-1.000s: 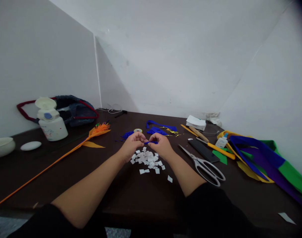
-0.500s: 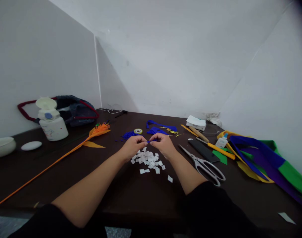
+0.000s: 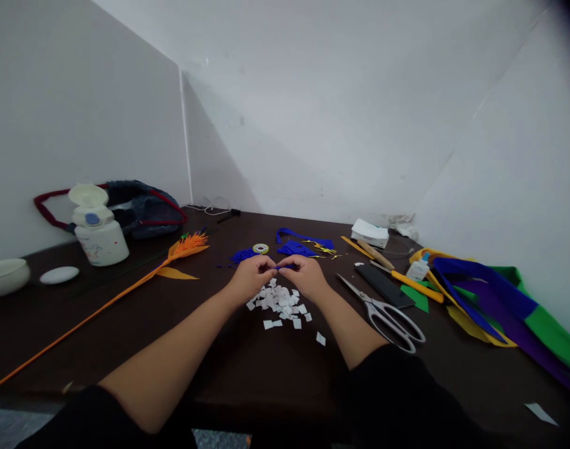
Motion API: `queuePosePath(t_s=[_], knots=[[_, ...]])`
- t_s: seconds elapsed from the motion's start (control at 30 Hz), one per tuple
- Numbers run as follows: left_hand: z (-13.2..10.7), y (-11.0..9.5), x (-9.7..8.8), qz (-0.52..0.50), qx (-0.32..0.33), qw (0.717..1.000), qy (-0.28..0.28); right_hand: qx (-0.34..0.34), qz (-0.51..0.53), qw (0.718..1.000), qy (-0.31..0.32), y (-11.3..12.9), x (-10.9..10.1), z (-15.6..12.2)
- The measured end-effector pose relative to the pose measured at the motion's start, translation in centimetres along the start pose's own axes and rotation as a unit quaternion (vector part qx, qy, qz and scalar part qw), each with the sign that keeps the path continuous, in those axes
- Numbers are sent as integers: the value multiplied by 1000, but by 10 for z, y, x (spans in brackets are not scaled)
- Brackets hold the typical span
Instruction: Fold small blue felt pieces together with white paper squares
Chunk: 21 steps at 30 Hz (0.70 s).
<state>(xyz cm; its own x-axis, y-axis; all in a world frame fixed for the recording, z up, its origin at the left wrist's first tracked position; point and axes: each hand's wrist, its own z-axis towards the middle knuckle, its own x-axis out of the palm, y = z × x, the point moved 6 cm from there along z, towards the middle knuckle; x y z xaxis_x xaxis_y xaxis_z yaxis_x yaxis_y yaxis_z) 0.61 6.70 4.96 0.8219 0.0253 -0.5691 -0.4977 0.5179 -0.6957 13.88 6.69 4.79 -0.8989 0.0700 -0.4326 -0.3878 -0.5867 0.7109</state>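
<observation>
- Blue piece [image 3: 285,267], thin and small, bridges my left hand [image 3: 250,277] and right hand [image 3: 306,274], just beyond the heap of white squares [image 3: 280,299] on the dark table [image 3: 266,380].
- Watching from afar, I see the fingers [image 3: 267,272] of each hand closed to a narrow pinch, one end of it apiece, tips nearly meeting.
- I judge the step in hand to be fine shaping, perhaps a roll or twist; the detail is too small to tell.
- As I read it, the next move calls for light, even pressure from both sides, lest it slip.
- Loose blue bits [image 3: 244,255] lie just past my left hand; the scissors [image 3: 368,300] rest apart, to the right.
</observation>
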Motion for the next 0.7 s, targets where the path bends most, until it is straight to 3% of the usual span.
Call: queuePosePath(t_s=[0.3, 0.53, 0.7], knots=[[0, 12, 4, -81, -26, 994, 64, -49, -24, 999, 0, 6, -1, 1], [-1, 18, 10, -102, -51, 992, 63, -122, -71, 990, -2, 12, 2, -1], [1, 8, 3, 7, 23, 999, 25, -108, -80, 991, -9, 7, 2, 0]])
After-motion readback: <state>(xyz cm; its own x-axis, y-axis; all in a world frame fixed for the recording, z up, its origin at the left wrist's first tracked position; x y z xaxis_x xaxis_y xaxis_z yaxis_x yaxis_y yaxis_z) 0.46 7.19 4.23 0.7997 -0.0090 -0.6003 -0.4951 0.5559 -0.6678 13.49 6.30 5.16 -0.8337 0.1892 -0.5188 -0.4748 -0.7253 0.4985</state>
